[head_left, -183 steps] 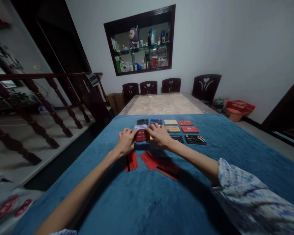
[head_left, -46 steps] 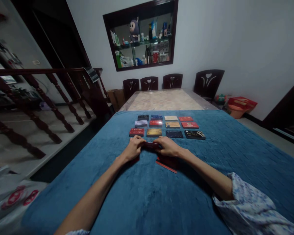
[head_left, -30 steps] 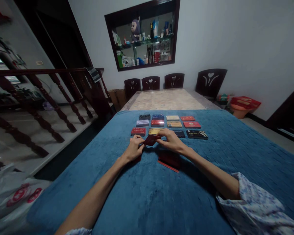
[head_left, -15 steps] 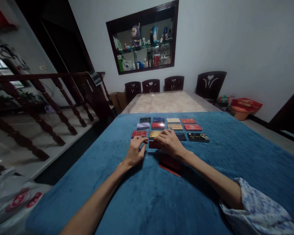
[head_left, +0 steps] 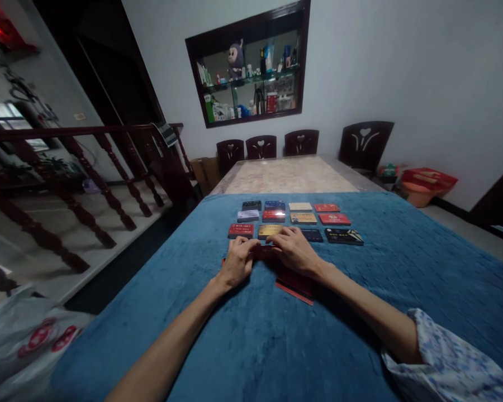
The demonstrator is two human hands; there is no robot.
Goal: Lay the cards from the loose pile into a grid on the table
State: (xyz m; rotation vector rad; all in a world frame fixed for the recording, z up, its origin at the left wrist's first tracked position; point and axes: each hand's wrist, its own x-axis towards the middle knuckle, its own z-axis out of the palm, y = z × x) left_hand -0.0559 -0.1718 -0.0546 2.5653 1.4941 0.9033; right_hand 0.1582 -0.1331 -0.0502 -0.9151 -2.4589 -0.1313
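Between my hands is a dark red stack of cards (head_left: 263,252), standing low over the cloth. My left hand (head_left: 238,261) curls its fingers and thumb at the left end. My right hand (head_left: 297,251) grips the right end from above. Below my right wrist lie loose red cards (head_left: 295,288), partly in shadow. A bit of red edge peeks out left of my left hand. Just beyond my fingers sit a red card stack (head_left: 241,230), a gold card stack (head_left: 270,231), a dark card stack (head_left: 311,235), partly covered by my right hand, and a black card stack (head_left: 344,236).
Two more rows of card stacks, including a red one (head_left: 334,219) and a pale one (head_left: 248,215), lie farther back on the blue cloth (head_left: 218,340). Chairs (head_left: 302,142) stand behind the table. A wooden railing (head_left: 96,195) and white plastic bag (head_left: 20,340) are at left.
My left hand has moved in to meet the left end of the dark red stack, its thumb and fingers closing. My right hand stays at the other end. The view has shifted slightly.
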